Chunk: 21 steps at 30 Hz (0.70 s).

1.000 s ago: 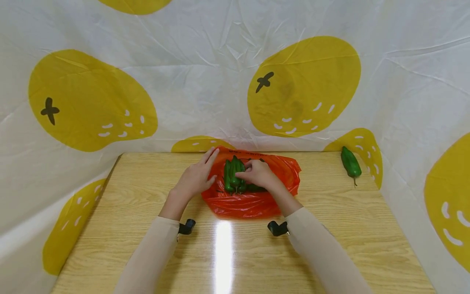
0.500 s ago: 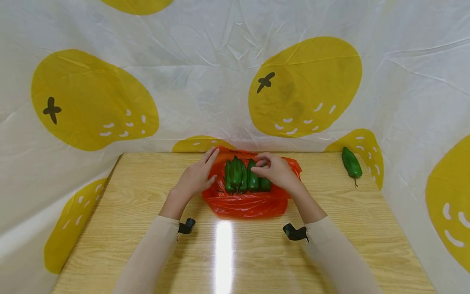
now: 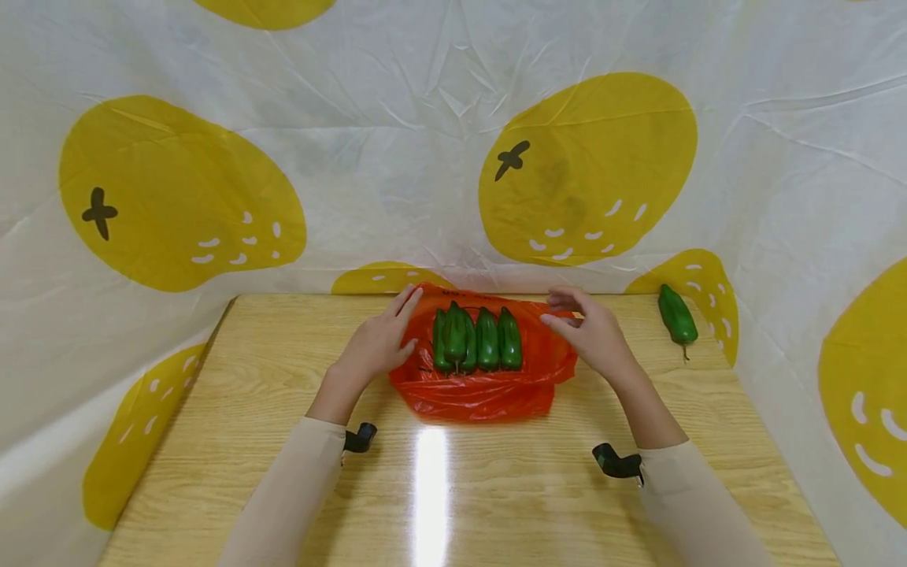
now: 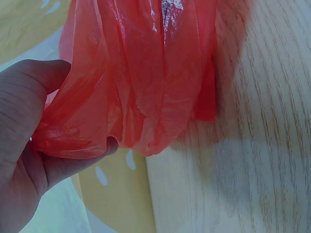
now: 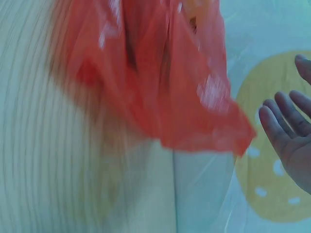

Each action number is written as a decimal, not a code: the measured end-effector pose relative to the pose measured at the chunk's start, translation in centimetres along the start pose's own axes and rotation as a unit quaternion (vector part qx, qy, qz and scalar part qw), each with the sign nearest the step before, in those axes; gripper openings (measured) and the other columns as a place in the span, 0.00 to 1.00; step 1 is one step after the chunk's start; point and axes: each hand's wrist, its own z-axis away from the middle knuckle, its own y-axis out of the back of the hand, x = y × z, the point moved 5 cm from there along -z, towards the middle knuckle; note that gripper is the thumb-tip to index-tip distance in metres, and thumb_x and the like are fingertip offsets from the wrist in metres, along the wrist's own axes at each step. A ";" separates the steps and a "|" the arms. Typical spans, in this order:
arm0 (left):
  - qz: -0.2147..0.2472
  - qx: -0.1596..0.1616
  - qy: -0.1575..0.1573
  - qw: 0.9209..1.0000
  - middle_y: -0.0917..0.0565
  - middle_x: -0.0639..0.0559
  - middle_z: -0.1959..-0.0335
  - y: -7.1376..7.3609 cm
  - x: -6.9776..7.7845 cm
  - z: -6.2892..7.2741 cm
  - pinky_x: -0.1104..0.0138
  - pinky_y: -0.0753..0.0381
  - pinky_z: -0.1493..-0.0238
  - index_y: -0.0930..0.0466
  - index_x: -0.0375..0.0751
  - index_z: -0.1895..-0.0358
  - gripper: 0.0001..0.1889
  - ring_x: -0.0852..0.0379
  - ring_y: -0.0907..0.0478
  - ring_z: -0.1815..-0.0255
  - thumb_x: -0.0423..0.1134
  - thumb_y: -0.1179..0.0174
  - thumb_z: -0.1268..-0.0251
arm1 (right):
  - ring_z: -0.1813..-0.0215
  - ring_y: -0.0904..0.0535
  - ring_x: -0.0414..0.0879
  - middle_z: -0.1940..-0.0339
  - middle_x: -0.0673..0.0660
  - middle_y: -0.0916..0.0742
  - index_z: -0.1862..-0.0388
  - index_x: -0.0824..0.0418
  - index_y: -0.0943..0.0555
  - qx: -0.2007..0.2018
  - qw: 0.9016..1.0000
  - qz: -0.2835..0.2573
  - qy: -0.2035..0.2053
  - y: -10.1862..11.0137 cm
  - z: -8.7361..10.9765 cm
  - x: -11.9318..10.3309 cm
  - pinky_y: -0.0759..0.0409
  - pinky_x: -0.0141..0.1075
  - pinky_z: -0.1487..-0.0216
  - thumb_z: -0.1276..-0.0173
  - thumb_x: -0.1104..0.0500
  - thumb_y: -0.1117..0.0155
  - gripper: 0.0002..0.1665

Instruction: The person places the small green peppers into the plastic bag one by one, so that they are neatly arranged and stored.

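Note:
Several green peppers (image 3: 510,339) lie side by side, one on top of others, in the mouth of a thin red plastic bag (image 3: 475,398) on the table. At the bag's left side, my left hand (image 3: 375,339) holds the edge; in the left wrist view the bag's film (image 4: 146,73) runs between its thumb and fingers. My right hand (image 3: 591,335) hovers by the bag's right edge, fingers spread and holding nothing. The right wrist view has that hand (image 5: 291,131) apart from the red film (image 5: 160,82).
Toward the back right of the wood-grain table (image 3: 283,354), a single green pepper (image 3: 678,316) lies with its stem toward me. A white cloth printed with yellow fruit (image 3: 588,165) hangs behind and along both sides.
My right hand has let go of a pepper among the others and moved right, uncovering the row, to the bag's right edge. The left hand stays put.

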 end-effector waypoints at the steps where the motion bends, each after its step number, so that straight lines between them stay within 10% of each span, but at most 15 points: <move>1: -0.001 0.000 0.000 1.000 0.47 0.47 0.14 0.0 0.0 0.0 0.68 0.32 0.82 0.56 0.47 0.14 0.50 0.58 0.35 0.89 0.43 0.32 0.31 | 0.36 0.19 0.56 0.39 0.63 0.16 0.29 0.62 0.26 0.007 1.000 0.002 0.000 0.5 0.1 0.4 0.19 0.27 0.42 0.28 0.55 0.29 0.32; 21: 0.007 0.003 0.005 1.000 0.48 0.47 0.14 -0.3 0.0 0.2 0.67 0.31 0.82 0.56 0.48 0.14 0.50 0.57 0.35 0.88 0.42 0.32 0.32 | 0.24 0.37 0.72 0.22 0.72 0.31 0.19 0.65 0.39 0.119 0.980 0.104 -0.118 11.1 2.7 12.2 0.38 0.68 0.28 0.22 0.42 0.40 0.44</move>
